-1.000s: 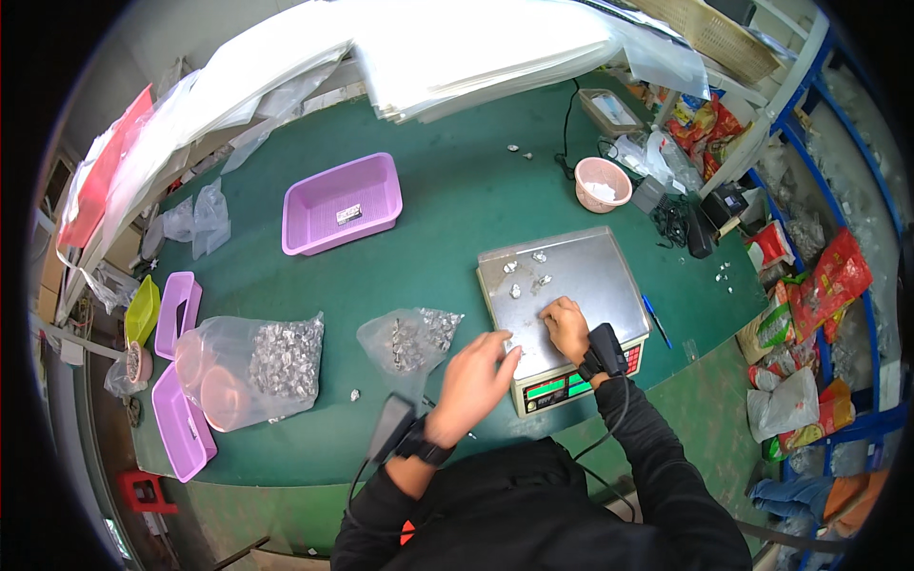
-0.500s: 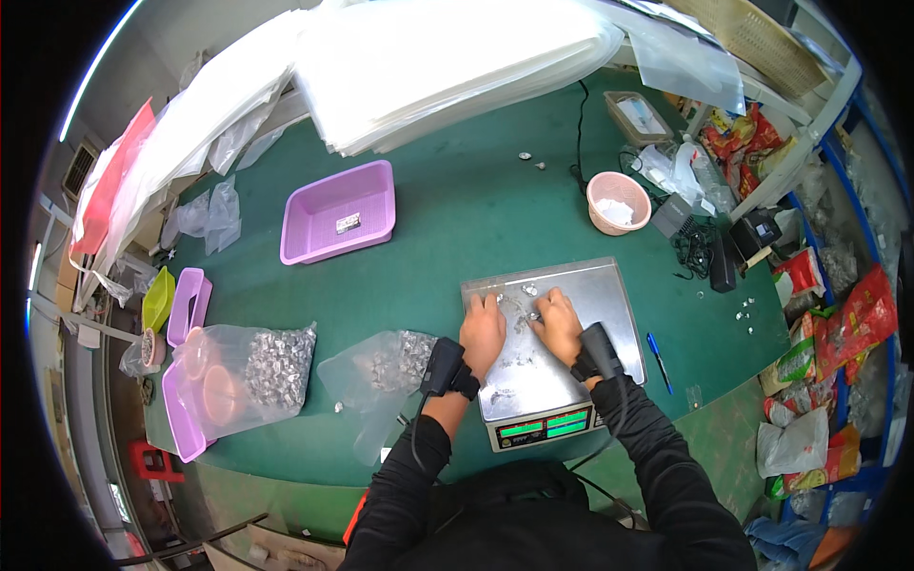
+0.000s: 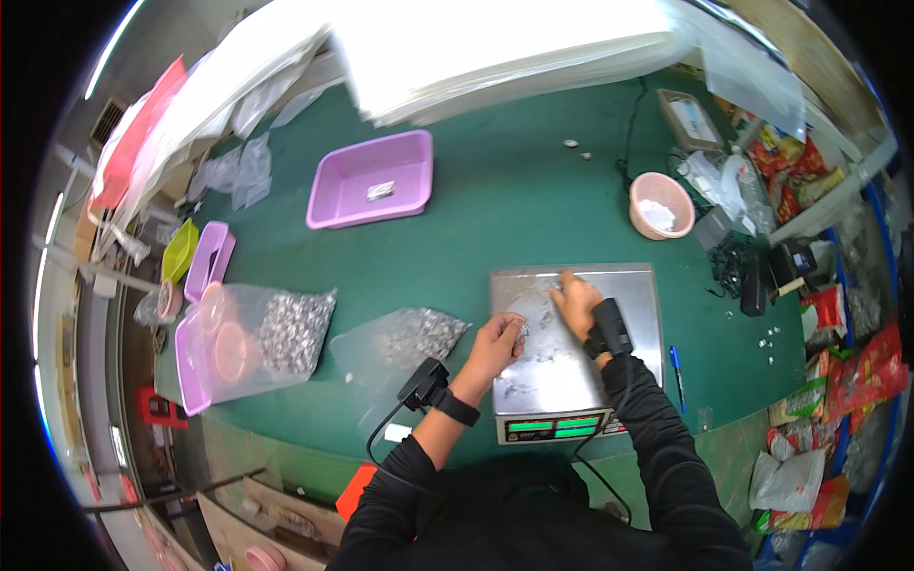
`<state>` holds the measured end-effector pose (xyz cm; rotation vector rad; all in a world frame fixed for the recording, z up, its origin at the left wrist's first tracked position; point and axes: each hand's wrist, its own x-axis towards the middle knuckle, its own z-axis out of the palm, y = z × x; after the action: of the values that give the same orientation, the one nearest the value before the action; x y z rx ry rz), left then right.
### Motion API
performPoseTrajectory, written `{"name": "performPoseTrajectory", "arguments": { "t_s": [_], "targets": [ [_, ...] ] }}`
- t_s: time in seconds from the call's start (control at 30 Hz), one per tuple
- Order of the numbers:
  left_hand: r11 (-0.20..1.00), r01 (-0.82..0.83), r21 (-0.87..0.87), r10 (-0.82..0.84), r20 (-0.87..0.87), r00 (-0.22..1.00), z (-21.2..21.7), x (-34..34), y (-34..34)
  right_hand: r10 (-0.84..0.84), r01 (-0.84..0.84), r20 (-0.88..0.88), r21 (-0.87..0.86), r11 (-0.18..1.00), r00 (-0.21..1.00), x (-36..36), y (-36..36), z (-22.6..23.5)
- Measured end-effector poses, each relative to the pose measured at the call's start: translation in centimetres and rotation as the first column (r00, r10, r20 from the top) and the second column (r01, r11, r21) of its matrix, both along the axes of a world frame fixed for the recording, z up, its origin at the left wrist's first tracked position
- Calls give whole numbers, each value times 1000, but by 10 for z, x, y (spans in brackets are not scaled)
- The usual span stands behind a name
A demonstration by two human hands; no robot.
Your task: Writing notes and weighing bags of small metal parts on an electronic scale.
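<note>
On the steel pan of the weighing scale point(image 3: 609, 381), at the near edge of the green desk point(image 3: 505, 205), both hands were at work among a scatter of small silvery parts point(image 3: 538, 319). The left hand point(image 3: 497, 344) lay at the pan's left edge with its fingers curled, apparently pinching a few parts, though the grip itself was too small to make out; the right hand point(image 3: 574, 303) rested flat higher up, fingers stretched toward the far rim. Done well, sorting of this kind seemed to call for light fingertip sweeps that kept the pieces on the pan and off its edges, with little weight leaning on the scale. Just left of the scale lay one clear bag of metal pieces point(image 3: 405, 338), and farther left a second, fuller bag point(image 3: 271, 328) over a purple tray point(image 3: 190, 366). By my count there were three purple trays in all, counting the large basin point(image 3: 367, 181) with one small packet inside and the narrow tray point(image 3: 209, 259) beside one yellow-green tray point(image 3: 179, 249). One pink bowl point(image 3: 660, 205) stood beyond the scale, one blue pen point(image 3: 677, 369) lay at its right, and each wrist carried one black strapped device.
</note>
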<state>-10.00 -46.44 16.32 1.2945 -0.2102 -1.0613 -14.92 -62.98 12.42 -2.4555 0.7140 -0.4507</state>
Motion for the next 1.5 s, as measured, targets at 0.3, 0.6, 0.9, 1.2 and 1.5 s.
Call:
{"name": "performPoseTrajectory", "arguments": {
  "t_s": [0.3,0.6,0.9,1.2,1.5],
  "targets": [
    [992,83,94,-112,960,258,77,-50,52,-206,-83,-84,722,-686,975,-63,111,69],
    [977,-178,-120,180,909,375,83,-50,180,50,51,-22,682,-730,999,-54,164,130],
    [772,-632,-73,423,800,424,66,-13,286,-266,-102,-102,748,-656,959,73,245,113],
    [763,-431,482,-399,875,273,37,37,203,-496,-39,-72,977,-211,865,92,248,60],
    [938,-303,166,38,823,566,90,73,246,256,-308,251,926,216,934,12,217,157]
  ]
}}
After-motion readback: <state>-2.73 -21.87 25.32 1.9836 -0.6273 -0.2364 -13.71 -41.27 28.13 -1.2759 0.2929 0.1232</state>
